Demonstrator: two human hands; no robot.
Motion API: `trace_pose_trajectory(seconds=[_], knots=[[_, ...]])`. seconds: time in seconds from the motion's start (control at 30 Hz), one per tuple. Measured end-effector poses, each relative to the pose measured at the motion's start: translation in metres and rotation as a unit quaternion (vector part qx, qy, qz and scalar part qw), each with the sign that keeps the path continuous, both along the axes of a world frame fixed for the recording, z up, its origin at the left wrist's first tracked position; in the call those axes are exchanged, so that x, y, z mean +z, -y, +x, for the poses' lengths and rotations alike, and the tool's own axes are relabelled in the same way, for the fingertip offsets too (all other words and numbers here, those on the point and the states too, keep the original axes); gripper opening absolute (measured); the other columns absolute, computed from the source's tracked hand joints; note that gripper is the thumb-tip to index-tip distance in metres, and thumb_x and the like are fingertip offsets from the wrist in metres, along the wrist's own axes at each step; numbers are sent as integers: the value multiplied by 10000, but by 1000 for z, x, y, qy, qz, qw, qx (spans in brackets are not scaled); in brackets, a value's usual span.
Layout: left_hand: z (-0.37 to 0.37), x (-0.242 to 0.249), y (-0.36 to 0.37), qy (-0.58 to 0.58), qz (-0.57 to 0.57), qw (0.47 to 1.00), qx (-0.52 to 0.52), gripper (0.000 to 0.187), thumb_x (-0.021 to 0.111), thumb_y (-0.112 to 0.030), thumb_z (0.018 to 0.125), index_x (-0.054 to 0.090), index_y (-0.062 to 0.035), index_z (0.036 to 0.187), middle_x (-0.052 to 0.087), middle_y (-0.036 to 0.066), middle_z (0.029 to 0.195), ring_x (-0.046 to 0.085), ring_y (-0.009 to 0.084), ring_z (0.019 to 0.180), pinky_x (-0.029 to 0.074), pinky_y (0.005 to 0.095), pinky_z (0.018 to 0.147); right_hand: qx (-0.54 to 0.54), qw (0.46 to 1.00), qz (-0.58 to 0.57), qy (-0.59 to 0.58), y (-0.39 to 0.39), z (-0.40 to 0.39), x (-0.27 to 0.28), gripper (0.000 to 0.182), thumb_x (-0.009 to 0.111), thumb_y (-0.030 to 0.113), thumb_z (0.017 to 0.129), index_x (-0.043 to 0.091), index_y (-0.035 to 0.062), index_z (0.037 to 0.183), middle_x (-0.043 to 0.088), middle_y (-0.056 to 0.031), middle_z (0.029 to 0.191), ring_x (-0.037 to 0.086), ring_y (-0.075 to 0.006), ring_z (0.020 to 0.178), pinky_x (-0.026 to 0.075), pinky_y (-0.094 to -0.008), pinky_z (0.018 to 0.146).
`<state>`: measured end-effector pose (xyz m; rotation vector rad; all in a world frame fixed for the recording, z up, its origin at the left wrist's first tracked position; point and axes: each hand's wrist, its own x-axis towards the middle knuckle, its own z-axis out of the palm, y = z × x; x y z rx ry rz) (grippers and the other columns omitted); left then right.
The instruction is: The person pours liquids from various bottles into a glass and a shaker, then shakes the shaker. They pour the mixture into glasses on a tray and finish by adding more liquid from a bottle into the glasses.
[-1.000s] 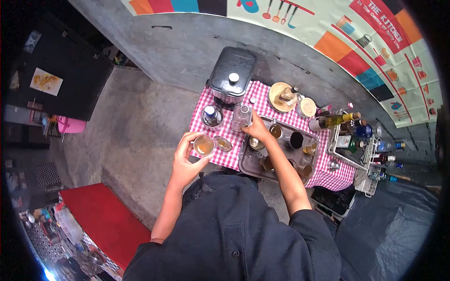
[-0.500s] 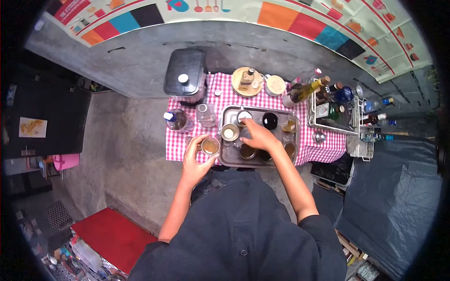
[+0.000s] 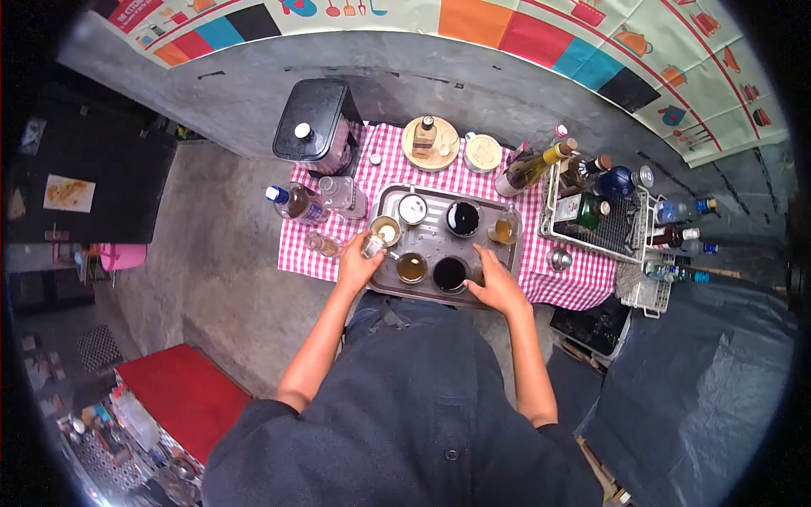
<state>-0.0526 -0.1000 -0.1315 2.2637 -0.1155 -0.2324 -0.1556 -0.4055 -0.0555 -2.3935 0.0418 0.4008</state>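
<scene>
My left hand (image 3: 358, 267) holds a small clear glass (image 3: 372, 246) at the left edge of the grey tray (image 3: 390, 295). Just beyond it stands a cup (image 3: 385, 231) with a pale round shape inside. My right hand (image 3: 500, 290) has thumb and fingers around a glass (image 3: 480, 275) at the tray's front right, mostly hidden by the hand. Between the hands are a brown-filled glass (image 3: 411, 268) and a dark-filled glass (image 3: 450, 275). Farther back on the tray are a white-topped cup (image 3: 412, 209), another dark-filled glass (image 3: 462, 219) and an amber-filled glass (image 3: 504, 228).
Left of the tray are bottles (image 3: 297, 204), a clear jar (image 3: 342, 196), a glass (image 3: 323, 244) and a black-lidded container (image 3: 308, 122). Behind it are a wooden plate (image 3: 443, 150) and a mug (image 3: 483, 153). A wire rack (image 3: 621, 241) with bottles and a metal jigger (image 3: 559, 258) lie right.
My right hand has moved from the white-topped cup to the tray's front right glass. My left hand, still with its glass, is closer to the pale-centred cup. The view has shifted slightly.
</scene>
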Motion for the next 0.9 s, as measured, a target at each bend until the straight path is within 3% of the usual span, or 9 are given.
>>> trace_pose_trajectory(seconds=[0.07,0.17,0.5,0.63,0.67,0.7,0.77,0.8,0.9], knots=[[1,9,7,-32,50,998,-3,598,746,-292,754,579,8,1244,607,250,1202,550,396,1162,421,455,1015,-11,1000,18,-2,4,-1,5,776,717,223,802,314,-18,1419,440,-259,1369,468,-423,1254,410,-438,1044],[4,12,17,-17,110,994,-3,616,741,-300,748,586,28,1246,593,279,1189,555,410,1140,442,436,990,-18,999,39,17,12,-5,-3,775,717,211,804,309,-15,1424,431,-257,1386,457,-419,1271,402,-429,1053],[10,49,52,1,215,976,18,499,775,-296,706,657,27,1069,635,246,1027,591,384,1051,478,458,907,3,994,100,49,26,-30,-19,792,714,216,813,284,2,1442,404,-254,1422,417,-408,1314,368,-429,1084],[-6,54,47,35,143,988,44,583,775,-295,718,616,6,1192,640,243,1087,610,370,1069,491,410,901,18,989,139,43,36,-36,-23,770,696,165,825,276,9,1451,418,-250,1407,439,-417,1288,378,-426,1074],[-14,61,45,-8,116,991,62,592,793,-246,728,577,3,1220,650,204,1082,622,310,1066,486,375,911,25,988,149,42,38,-35,-22,754,689,133,824,285,6,1448,433,-248,1385,470,-407,1256,394,-421,1057],[-22,64,41,-5,118,991,70,592,793,-246,728,577,3,1220,650,204,1082,622,310,1066,486,375,911,33,987,151,45,40,-33,-24,754,689,133,824,285,6,1448,433,-248,1385,470,-407,1256,394,-421,1057],[-39,65,32,-18,-62,995,80,576,804,-213,723,566,-12,1207,633,172,1132,603,270,1068,466,360,929,56,990,122,41,46,-30,-28,740,687,146,826,301,3,1440,454,-249,1360,488,-403,1234,405,-422,1044],[-49,56,24,20,-84,993,77,571,817,-162,721,556,-41,1214,637,125,1110,599,219,1034,470,349,902,67,991,94,63,49,-28,-34,720,683,163,829,319,0,1428,477,-246,1333,497,-402,1221,418,-419,1025],[-74,63,0,11,-108,990,86,577,818,-158,723,544,-49,1219,637,117,1084,605,210,1013,476,359,890,53,997,46,25,46,-15,-11,690,678,170,833,342,-4,1409,490,-242,1320,496,-407,1219,420,-417,1015]])
